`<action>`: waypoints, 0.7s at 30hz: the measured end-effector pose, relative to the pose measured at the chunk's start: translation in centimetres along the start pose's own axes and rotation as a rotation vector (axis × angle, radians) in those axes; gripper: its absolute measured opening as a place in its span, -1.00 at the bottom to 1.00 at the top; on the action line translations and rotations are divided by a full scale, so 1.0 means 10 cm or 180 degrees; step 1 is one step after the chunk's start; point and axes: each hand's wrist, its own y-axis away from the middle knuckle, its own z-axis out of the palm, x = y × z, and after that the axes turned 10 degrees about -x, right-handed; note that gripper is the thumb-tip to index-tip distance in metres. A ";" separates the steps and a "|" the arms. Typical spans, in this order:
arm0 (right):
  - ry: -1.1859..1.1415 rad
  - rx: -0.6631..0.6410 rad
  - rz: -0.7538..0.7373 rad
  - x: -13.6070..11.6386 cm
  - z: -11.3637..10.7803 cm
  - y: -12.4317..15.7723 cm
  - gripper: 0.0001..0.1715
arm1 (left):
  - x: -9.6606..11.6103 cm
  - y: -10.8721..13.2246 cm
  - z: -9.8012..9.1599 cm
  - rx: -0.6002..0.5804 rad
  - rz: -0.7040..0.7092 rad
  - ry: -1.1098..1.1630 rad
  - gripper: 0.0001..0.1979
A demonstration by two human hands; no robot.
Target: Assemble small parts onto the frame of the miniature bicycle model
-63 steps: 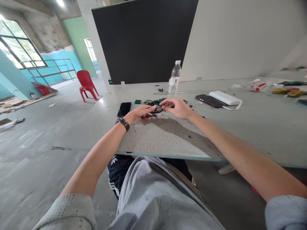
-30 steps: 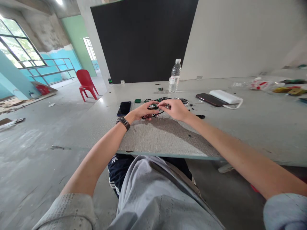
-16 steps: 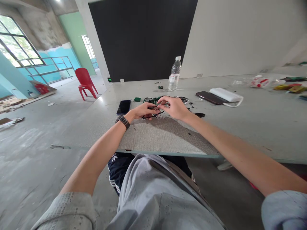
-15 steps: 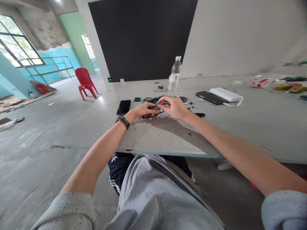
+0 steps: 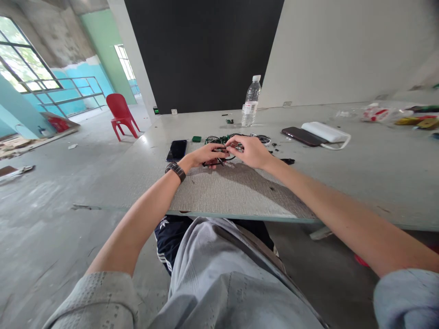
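My left hand (image 5: 206, 156) is closed around a thin black frame-like part (image 5: 216, 163), just above the table's near half. Part of it is covered by my fingers. Beside it, my right hand (image 5: 251, 152) pinches at the left fingertips; what lies between its fingers is too small to make out. A thin dark curved piece (image 5: 231, 158) shows between the two hands. Behind them lie a small spoked wheel (image 5: 213, 140), a second spoked wheel (image 5: 263, 139) and green pieces, partly hidden by my right hand.
A phone (image 5: 177, 150) and a small green block (image 5: 196, 139) lie to the left. A water bottle (image 5: 251, 101) stands at the back. Rightward are a dark brown case (image 5: 302, 136), a white power-bank-like object (image 5: 325, 132) and a black tool-like item (image 5: 287, 161).
Both hands stay together, with only slight finger movement around the black part. The view has tilted slightly, so the table and bottle appear a little higher.
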 end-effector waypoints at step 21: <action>0.0161 -0.0413 0.0110 0.12 0.10 -0.03 -0.55 | -0.02 -0.03 0.00 -0.0015 -0.0167 -0.0351 -0.77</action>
